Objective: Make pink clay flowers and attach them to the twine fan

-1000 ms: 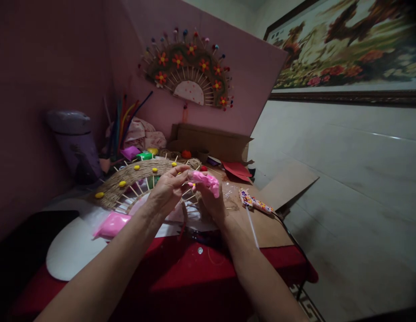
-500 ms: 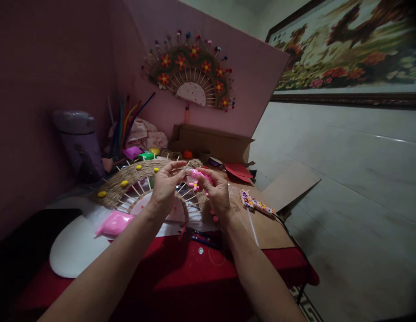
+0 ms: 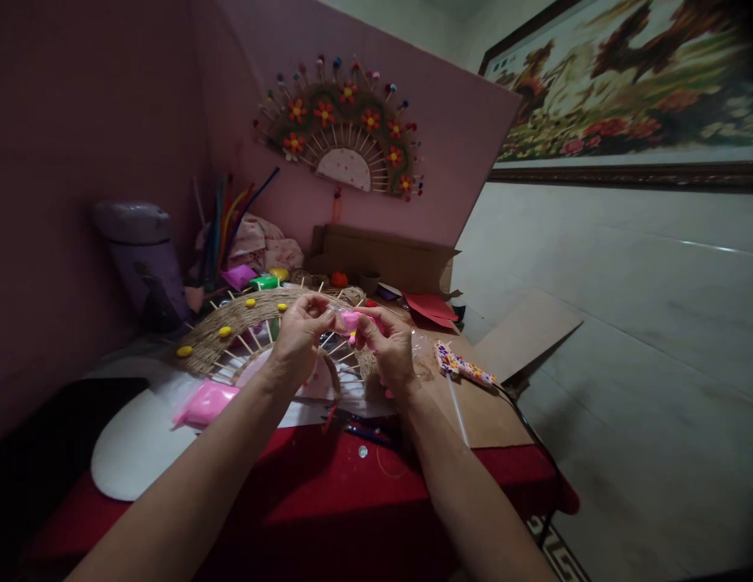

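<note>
Between my two hands is a small clear plastic bag of pink clay (image 3: 350, 318). My left hand (image 3: 302, 333) pinches the bag's clear end between thumb and fingers. My right hand (image 3: 385, 341) is closed round the pink end. Just below them lies a half-round fan (image 3: 231, 330) of twine and thin sticks, with yellow clay dots on its band and a pale dotted centre. Part of the fan is hidden by my hands. A larger packet of pink clay (image 3: 207, 403) lies beside my left forearm.
A white round board (image 3: 133, 457) lies at the left edge of the red cloth (image 3: 327, 485). Dark-handled scissors (image 3: 376, 431) sit below my hands. A glue gun (image 3: 464, 365) rests on cardboard at right. A purple bottle (image 3: 142, 267) stands back left; a finished fan (image 3: 345, 137) hangs on the wall.
The clear end of the bag shows more stretched between my hands, and the pink clay has shifted slightly. Both hands keep their hold in nearly the same place.
</note>
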The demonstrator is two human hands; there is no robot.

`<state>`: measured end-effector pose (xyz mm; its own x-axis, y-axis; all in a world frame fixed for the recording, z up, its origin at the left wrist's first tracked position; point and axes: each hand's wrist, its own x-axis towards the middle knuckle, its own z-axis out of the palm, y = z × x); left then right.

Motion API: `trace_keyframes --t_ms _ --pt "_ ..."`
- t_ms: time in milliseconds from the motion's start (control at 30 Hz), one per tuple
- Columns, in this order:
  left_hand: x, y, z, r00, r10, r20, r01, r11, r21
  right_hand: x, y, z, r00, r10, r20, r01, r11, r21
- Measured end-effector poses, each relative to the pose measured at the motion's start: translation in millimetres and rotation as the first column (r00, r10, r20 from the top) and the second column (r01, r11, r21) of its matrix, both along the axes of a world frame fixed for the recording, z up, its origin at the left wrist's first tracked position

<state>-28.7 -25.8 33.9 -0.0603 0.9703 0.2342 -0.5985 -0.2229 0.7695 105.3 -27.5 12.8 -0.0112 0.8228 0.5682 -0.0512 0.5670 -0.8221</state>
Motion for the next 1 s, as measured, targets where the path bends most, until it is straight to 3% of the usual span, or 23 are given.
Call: trace_keyframes --t_ms 100,267,367,667,833,1000 --pt "-2.3 1.0 0.5 0.999 -0.032 -0.006 0.032 0.999 -0.006 0.1 0.5 -0.5 0.999 0.037 0.012 -0.036 0.999 -0.019" --pt "-3.2 0.6 0.1 0.998 -0.055 -0.027 0.054 0.997 -0.050 -1.5 -0.3 1.3 0.996 -0.021 -0.087 0.016 0.998 -0.065" --pt "-0.6 0.9 -2.2 0.995 -0.071 -0.076 0.071 0.997 -0.003 -2.4 -0.8 2.5 0.991 -0.016 -0.132 0.006 0.997 -0.076" --pt "2.5 2.9 -2.4 0.999 0.013 -0.048 -0.010 0.999 0.048 -2.5 0.4 -0.4 0.984 0.051 -0.169 -0.059 0.997 -0.047" --pt "0.0 3.7 -2.1 1.000 0.013 -0.028 -0.013 1.000 0.000 -2.1 1.6 -1.1 0.978 0.056 -0.201 -0.069 0.996 -0.057" --pt "-3.8 -1.1 1.4 0.994 -0.101 -0.047 0.098 0.993 -0.070 -1.2 1.7 -1.1 0.990 0.008 -0.142 -0.014 0.999 -0.040"
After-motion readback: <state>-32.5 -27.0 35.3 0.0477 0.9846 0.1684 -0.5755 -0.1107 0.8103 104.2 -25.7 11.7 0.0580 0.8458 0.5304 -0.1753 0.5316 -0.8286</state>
